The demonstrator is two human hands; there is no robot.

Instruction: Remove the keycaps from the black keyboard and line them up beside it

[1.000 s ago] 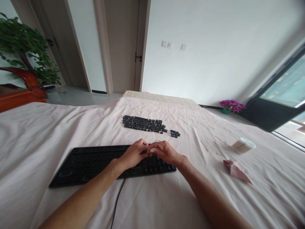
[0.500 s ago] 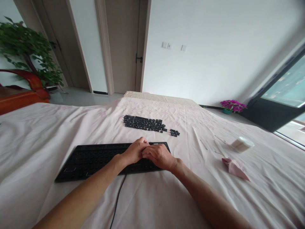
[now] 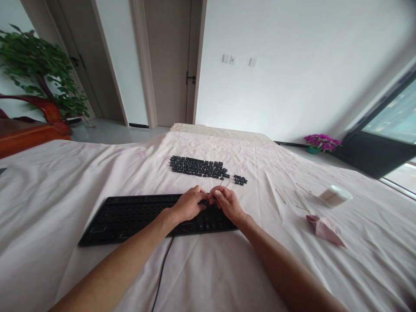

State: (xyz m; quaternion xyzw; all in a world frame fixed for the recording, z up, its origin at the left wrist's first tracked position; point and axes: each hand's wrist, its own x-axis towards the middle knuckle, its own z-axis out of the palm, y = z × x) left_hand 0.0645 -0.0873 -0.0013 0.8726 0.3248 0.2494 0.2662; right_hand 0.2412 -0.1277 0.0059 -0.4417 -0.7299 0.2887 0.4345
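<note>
A black keyboard [image 3: 136, 216] with many keycaps off lies on the pink cloth, its cable running toward me. My left hand [image 3: 190, 204] is over its right part, thumb and fingers pinched at a small black piece [image 3: 203, 202] that looks like a keycap. Touching it or very close, my right hand [image 3: 227, 203] is closed on a thin wire keycap puller [image 3: 225, 184], whose two wire ends stick up past the fingers. The rest of the puller is hidden in the hand. Beyond the keyboard, removed keycaps [image 3: 196, 167] lie in rows, with a smaller group [image 3: 240, 180] to their right.
On the right of the cloth [image 3: 208, 268] are a clear tub of cotton swabs [image 3: 335, 196], several loose swabs [image 3: 281, 196] and a crumpled pink cloth [image 3: 326, 230]. A wooden chair [image 3: 35, 125] stands at the left, and purple flowers [image 3: 321, 142] sit on the floor.
My right hand has lifted and shifted right, off the keyboard, turning so the puller's wires point up. The left hand has moved slightly right. The view has shifted a little.
</note>
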